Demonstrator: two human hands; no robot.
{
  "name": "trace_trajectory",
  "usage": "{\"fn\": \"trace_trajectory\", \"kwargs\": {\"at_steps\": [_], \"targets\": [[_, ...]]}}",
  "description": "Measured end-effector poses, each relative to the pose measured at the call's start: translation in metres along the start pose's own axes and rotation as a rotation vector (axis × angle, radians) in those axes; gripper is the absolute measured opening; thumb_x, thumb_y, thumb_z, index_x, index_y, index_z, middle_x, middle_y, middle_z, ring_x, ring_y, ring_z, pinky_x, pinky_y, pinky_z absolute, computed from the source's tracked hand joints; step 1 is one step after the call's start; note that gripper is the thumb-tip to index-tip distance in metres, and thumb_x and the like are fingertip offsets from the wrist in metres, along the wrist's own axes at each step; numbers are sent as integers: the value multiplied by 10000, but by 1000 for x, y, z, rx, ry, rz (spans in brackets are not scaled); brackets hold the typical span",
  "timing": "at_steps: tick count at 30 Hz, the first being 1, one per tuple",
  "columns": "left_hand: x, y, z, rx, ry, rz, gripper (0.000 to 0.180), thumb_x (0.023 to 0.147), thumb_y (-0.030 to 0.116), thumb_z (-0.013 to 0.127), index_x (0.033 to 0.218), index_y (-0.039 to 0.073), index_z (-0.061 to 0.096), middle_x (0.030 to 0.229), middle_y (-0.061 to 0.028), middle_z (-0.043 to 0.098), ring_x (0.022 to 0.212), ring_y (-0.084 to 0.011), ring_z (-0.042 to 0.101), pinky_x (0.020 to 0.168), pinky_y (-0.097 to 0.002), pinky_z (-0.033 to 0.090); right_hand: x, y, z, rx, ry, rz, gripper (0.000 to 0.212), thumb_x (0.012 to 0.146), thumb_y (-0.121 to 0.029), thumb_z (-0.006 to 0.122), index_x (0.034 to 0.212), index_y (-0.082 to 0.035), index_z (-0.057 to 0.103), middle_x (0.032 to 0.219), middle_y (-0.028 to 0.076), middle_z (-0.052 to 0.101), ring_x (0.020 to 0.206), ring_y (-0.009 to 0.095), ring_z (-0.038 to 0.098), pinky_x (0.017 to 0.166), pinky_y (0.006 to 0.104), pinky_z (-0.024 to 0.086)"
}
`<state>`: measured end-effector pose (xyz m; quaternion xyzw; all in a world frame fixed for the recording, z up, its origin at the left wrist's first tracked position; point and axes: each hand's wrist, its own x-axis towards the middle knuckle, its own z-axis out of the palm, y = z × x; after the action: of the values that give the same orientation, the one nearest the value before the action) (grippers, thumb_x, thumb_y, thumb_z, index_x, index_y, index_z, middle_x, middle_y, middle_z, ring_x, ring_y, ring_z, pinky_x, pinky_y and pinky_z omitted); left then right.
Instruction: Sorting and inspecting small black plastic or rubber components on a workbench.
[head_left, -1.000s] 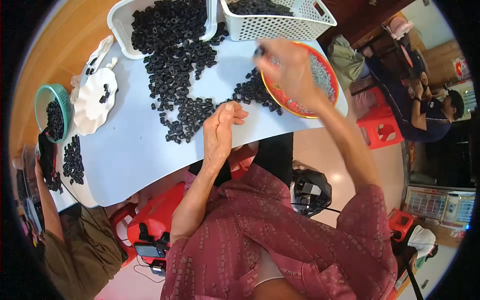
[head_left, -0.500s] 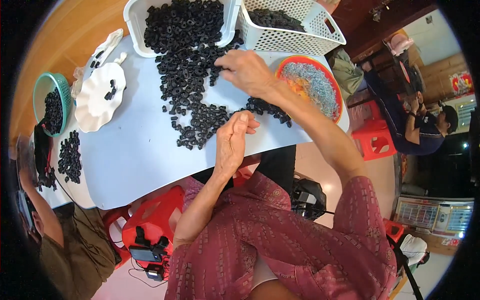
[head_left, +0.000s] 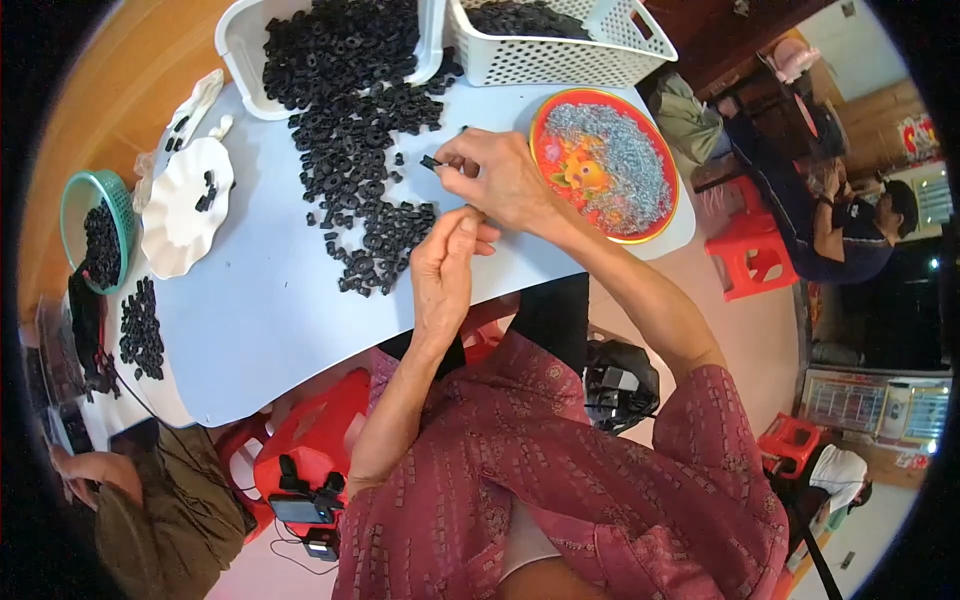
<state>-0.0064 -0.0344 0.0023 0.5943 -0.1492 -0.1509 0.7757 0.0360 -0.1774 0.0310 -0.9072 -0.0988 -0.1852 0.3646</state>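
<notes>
My right hand (head_left: pixel 500 178) is over the table, its thumb and fingers pinching a small black plastic part (head_left: pixel 430 162). Just below it, my left hand (head_left: pixel 446 258) is closed with the fingers curled in; whatever lies in its grip is hidden. The two hands nearly meet at the fingertips. Left of them spreads a loose heap of similar black parts (head_left: pixel 345 180), reaching up to a white tub (head_left: pixel 238 60) full of more. To the right of my right hand sits a round red tray with a yellow rim (head_left: pixel 537 150), holding many small silvery metal pieces (head_left: pixel 640 170).
A white perforated basket (head_left: pixel 560 62) with black parts stands at the back. At left are a scalloped white plate (head_left: pixel 185 235), a green basket (head_left: pixel 125 205) and another black heap (head_left: pixel 142 330). A person's hand (head_left: pixel 100 470) shows at far left. Red stools (head_left: pixel 745 250) stand around.
My right hand has drawn back from the heap toward my left hand, now with a black part in its fingers. The dark pieces near the table's front edge no longer show. The view has shifted slightly.
</notes>
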Motion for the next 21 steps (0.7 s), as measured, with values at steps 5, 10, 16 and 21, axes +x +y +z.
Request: {"fn": "trace_trajectory", "kwargs": {"at_steps": [5, 10, 16, 21], "targets": [[-2, 3, 2, -7, 127, -23, 386, 979, 182, 443, 1281, -59, 442, 968, -76, 596, 891, -110, 546, 791, -248, 452, -42, -22, -15, 375, 66, 281, 145, 801, -94, 675, 897, 15, 667, 711, 43, 637, 600, 71, 573, 558, 217, 464], [-1, -6, -1, 74, 108, 35, 336, 957, 166, 538, 1210, -55, 542, 974, -4, 540, 836, -65, 475, 742, -194, 403, -70, -22, -14, 264, 177, 99, 109, 785, -82, 681, 862, -9, 657, 719, 69, 608, 606, 136, 590, 547, 268, 466], [-4, -13, -1, 86, 100, 54, 272, 936, 124, 553, 1145, -50, 579, 931, -55, 626, 807, -102, 566, 753, -237, 458, -90, -21, -31, 96, 173, 5, 90, 788, -87, 670, 840, -15, 659, 736, 106, 615, 647, 241, 617, 574, 328, 488], [-5, -9, 3, 137, 76, 42, 240, 932, 98, 523, 1128, -30, 578, 911, -97, 668, 767, -117, 596, 753, -265, 475, -77, 0, -62, -67, 246, -10, 89, 782, -82, 666, 827, -7, 648, 742, 112, 628, 645, 263, 622, 592, 357, 497]]}}
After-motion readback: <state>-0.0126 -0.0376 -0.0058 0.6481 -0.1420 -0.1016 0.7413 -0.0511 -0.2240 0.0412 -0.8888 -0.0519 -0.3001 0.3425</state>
